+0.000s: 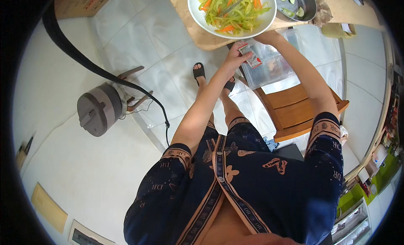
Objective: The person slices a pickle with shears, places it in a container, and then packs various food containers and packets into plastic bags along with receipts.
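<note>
My left hand (235, 58) grips a small clear sachet (251, 59) with red-and-white ends, the thumb pressed over it. Just past that hand, my right hand (268, 38) reaches to the table's edge; its fingers pass out of sight beside the bowl's rim, so what they touch is hidden. A large white bowl (193, 16) of shredded green vegetable and carrot strips stands on the table corner, with a metal utensil (235, 5) lying in the food. Below my hands is a clear plastic box (257, 82) with compartments, its contents blurred.
Beside the bowl, a metal pan (312, 11) holds several pale green vegetable pieces. The stone-look table (183, 14) has a rounded corner. A wooden chair (290, 110) stands to my right. On the left are a grey lidded appliance (98, 110) and a hanging black strap (91, 66).
</note>
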Available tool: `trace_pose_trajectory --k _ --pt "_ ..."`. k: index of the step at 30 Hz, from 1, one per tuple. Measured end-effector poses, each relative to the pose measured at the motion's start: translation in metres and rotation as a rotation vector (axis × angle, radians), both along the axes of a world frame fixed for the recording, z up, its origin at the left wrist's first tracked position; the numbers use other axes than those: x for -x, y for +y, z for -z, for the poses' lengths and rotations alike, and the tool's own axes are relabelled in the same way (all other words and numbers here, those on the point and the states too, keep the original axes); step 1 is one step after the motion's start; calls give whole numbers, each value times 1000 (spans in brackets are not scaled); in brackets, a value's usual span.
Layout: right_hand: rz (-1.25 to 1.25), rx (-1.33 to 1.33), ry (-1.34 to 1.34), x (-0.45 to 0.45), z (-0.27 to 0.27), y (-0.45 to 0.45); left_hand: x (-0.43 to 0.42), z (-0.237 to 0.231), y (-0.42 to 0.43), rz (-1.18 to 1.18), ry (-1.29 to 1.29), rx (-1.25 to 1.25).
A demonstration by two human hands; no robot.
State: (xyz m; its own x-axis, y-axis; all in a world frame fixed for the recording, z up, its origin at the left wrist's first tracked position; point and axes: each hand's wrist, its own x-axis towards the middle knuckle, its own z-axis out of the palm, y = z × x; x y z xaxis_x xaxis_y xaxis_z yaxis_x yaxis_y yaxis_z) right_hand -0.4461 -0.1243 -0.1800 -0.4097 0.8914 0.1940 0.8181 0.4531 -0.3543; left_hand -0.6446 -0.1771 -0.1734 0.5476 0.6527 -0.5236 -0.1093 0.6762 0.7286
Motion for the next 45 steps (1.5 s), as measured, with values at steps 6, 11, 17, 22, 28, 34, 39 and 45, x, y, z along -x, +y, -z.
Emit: trace_pose_trajectory --k 6,11,17,22,28,34,39,45 --pt "307 74 80 44 33 32 9 -4 3 52 26 -62" --pt "348 61 103 48 28 31 21 8 7 63 65 -48" --pt "394 62 140 48 23 32 78 9 -12 -34 200 -13" --pt "545 46 218 48 16 20 147 13 -16 -155 230 -57" --pt "962 -42 361 57 -4 -21 209 5 -3 -244 271 19" --pt "1277 -68 432 60 -9 -44 271 -7 35 -243 277 111" --pt "1458 -195 543 63 -13 -53 306 -32 107 -283 301 48" --pt "1516 229 757 123 -1 -140 307 -96 244 -393 216 -126"
